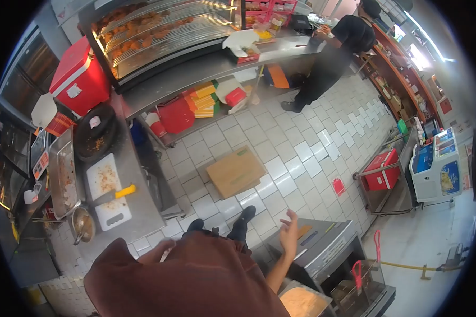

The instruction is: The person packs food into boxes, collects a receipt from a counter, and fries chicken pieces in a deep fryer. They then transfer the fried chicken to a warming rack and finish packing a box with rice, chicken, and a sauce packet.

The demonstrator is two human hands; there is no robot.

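My right hand is raised beside the metal fryer unit, its fingers apart and nothing in it. Low in front of my body, my left hand is partly covered by my brown shirt, and its fingers are too blurred to make out. A flat cardboard piece lies on the tiled floor ahead of my feet. To the left, a knife with a yellow handle rests across a stained white cutting board on the steel counter. A metal bowl stands near the board.
A lit display case holds fried food. Another person in dark clothes stands at the far counter. Red coolers sit at left and right. A tray of breading is beside my right arm. Red-handled baskets hang at the fryer.
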